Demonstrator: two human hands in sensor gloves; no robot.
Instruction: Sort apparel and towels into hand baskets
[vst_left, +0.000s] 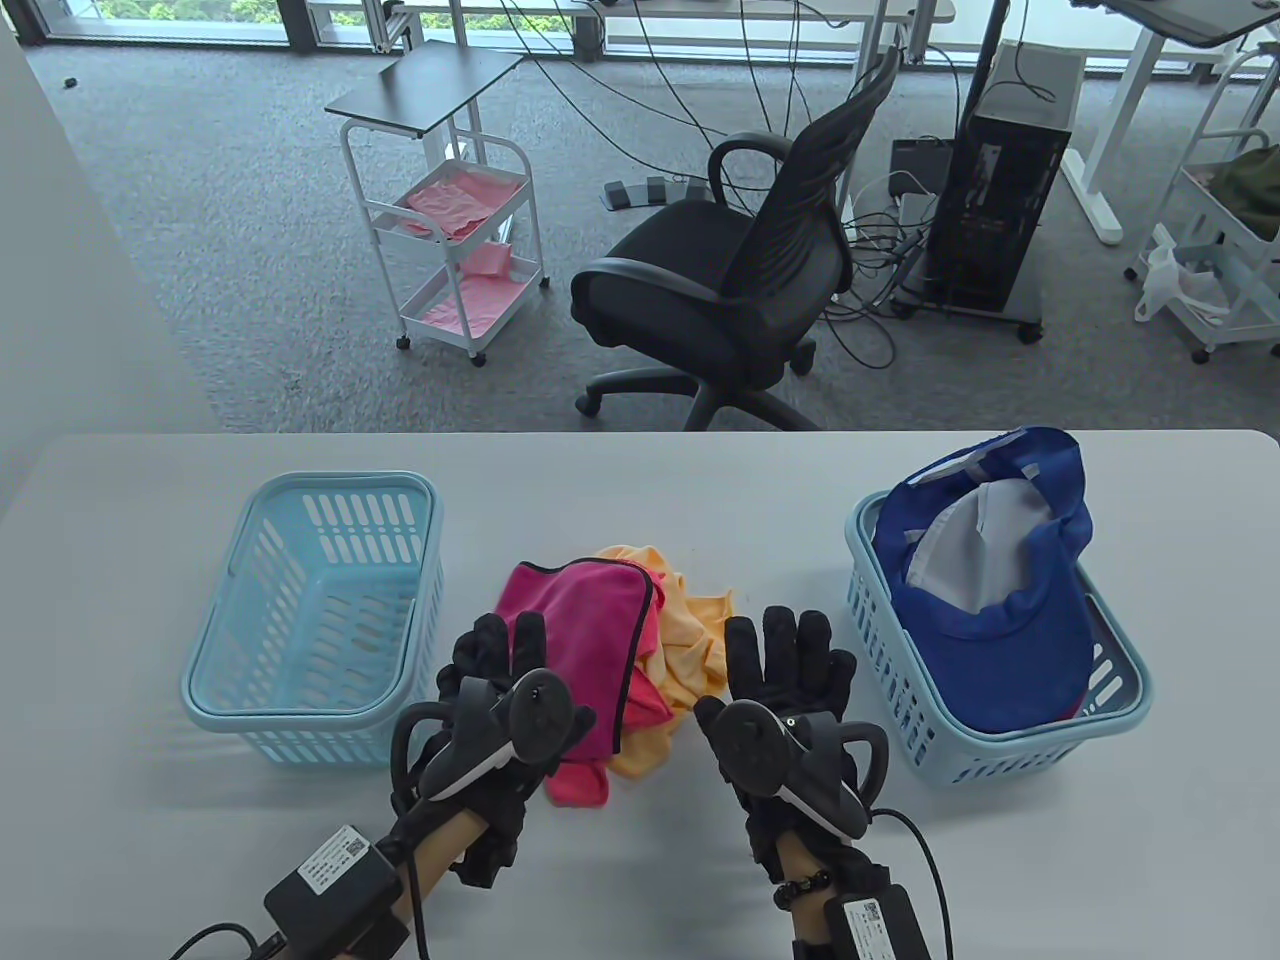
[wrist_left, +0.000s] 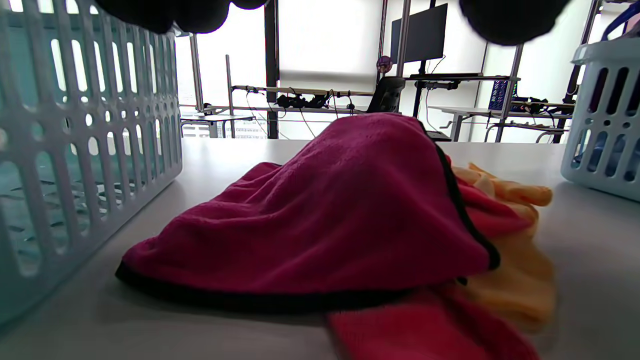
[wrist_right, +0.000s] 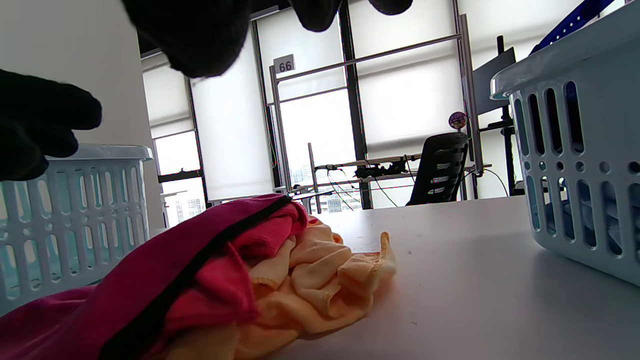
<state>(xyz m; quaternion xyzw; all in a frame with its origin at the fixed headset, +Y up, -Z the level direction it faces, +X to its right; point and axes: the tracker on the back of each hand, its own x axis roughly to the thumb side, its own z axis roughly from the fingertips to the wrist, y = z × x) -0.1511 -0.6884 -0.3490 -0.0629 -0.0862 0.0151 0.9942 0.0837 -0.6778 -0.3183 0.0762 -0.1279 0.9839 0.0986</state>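
Between the two baskets, mid-tabletop (vst_left: 700, 480): a heap of towels, magenta towel (vst_left: 585, 625) with black edging on top, orange towel (vst_left: 690, 625) bunched beneath and to its right. Straight ahead of both hands, slightly nearer the left hand (vst_left: 500, 670), fingers spread and holding nothing, tips over the magenta edge; touching or just above, cannot tell. Right hand (vst_left: 790, 665) likewise spread wide and empty, just beside the orange folds. Long axis of the magenta towel running near-to-far. Left basket (vst_left: 310, 610) without contents beside the left hand; right basket (vst_left: 1000, 640) already carrying a blue cap (vst_left: 1010, 560). Likely a left-hand pickup, leftward carry.
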